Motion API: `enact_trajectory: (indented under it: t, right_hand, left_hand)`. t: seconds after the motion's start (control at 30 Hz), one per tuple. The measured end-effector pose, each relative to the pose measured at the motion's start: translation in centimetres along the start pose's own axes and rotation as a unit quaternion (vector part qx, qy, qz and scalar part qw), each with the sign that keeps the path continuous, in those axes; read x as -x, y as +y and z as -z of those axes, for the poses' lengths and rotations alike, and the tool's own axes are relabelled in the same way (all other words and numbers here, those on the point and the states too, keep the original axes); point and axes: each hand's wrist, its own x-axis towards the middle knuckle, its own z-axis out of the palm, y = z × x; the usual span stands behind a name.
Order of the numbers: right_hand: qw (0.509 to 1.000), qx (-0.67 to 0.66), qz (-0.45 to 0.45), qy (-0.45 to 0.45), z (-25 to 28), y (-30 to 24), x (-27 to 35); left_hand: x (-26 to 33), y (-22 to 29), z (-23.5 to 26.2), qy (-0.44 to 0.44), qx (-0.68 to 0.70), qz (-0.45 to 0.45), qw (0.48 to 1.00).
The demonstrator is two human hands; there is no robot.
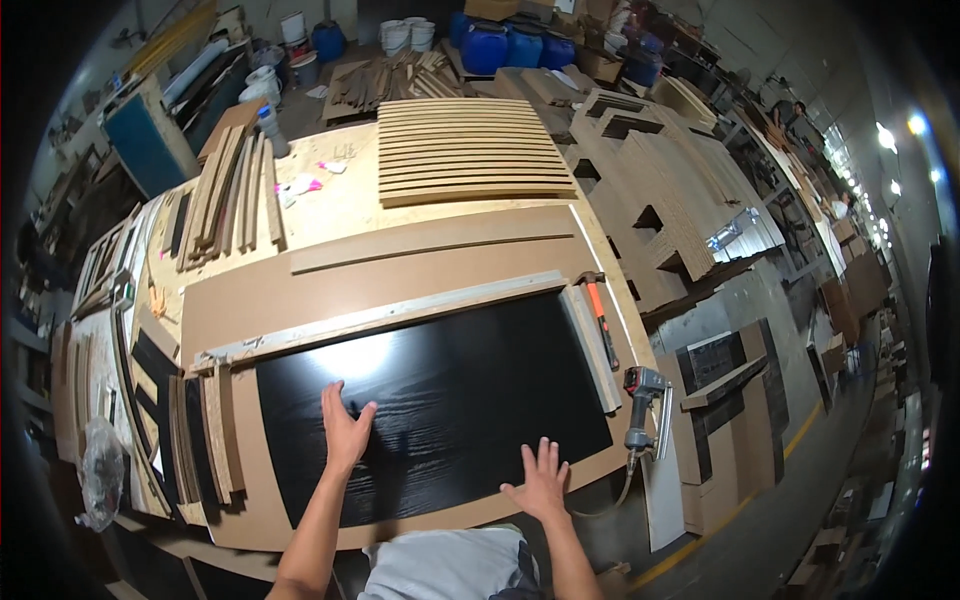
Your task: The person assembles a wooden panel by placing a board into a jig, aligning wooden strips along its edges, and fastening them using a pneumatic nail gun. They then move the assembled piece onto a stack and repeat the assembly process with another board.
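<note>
A glossy black panel (470, 390) lies flat on a tan board on the workbench. Over its left half is my left hand (346, 425), thumb and fingers apart, holding nothing. At the panel's near edge, toward the right, my right hand (542, 485) spreads its fingers and is likewise bare. Whether either palm presses on the surface I cannot tell. A long pale strip (400, 315) runs along the panel's far edge, and a shorter strip (590, 350) borders its right side.
An orange-handled hammer (602, 318) and an air nail gun (640, 405) with a hose lie at the right. Slats (475, 150) are laid in rows at the far side. Wooden strips (225, 195) are stacked at the left. Cut boards (690, 190) pile up beyond the bench's right edge.
</note>
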Motion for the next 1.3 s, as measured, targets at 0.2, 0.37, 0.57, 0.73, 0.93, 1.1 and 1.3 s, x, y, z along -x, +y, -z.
enact_trajectory:
  t: [0.2, 0.37, 0.57, 0.73, 0.93, 1.1, 1.3]
  right_hand:
    - [0.992, -0.005, 0.055, -0.111, -0.6, 2.5, -5.3]
    - [0.979, -0.022, 0.037, -0.198, -0.7, 3.5, -6.0]
    - [0.967, -0.064, 0.061, -0.24, 0.0, 2.8, -6.7]
    - [0.965, -0.081, 0.041, -0.247, -0.2, 3.5, -6.4]
    - [0.968, -0.067, 0.033, -0.24, -1.2, 3.3, -6.5]
    - [0.973, -0.064, 0.024, -0.219, -0.1, 3.1, -6.0]
    - [0.982, -0.049, 0.047, -0.174, -0.8, 3.2, -5.7]
  left_hand:
    - [-12.2, 8.2, -8.5, -0.009, -0.02, -0.13, 0.991]
    - [-25.3, 9.7, -15.5, -0.019, -0.088, -0.233, 0.968]
    - [-38.8, 4.2, -17.6, -0.138, -0.264, -0.202, 0.933]
    - [-38.0, 8.8, -19.0, -0.145, -0.26, -0.226, 0.927]
    - [-33.7, 9.3, -13.7, -0.116, -0.207, -0.316, 0.919]
    - [-25.9, 10.5, -5.8, -0.139, -0.172, -0.282, 0.934]
    - [-12.9, 6.6, -1.2, -0.112, -0.107, -0.195, 0.968]
